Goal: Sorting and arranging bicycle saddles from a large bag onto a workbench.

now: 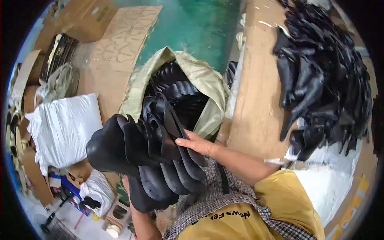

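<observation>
A thick stack of black, curved shoe soles [154, 160] is held up in front of my body, its pieces fanned out in overlapping rows. My right hand [198, 144] grips the stack's right side, thumb across the near face of one sole and fingers behind. From below, my left forearm [144, 224] rises to the underside of the stack, which rests on my left hand; that hand's fingers are hidden by the soles. Just beyond stands an open woven sack [204, 76], pale green, with more black soles [182, 90] packed inside. The stack's far end overlaps the sack's mouth.
At right, a big heap of black soles [320, 88] lies on a cardboard-covered surface [256, 88]. A white plastic bag [66, 128] lies at left, below flattened cardboard [124, 32] and a cardboard box [86, 20]. Green floor [192, 28] shows beyond the sack.
</observation>
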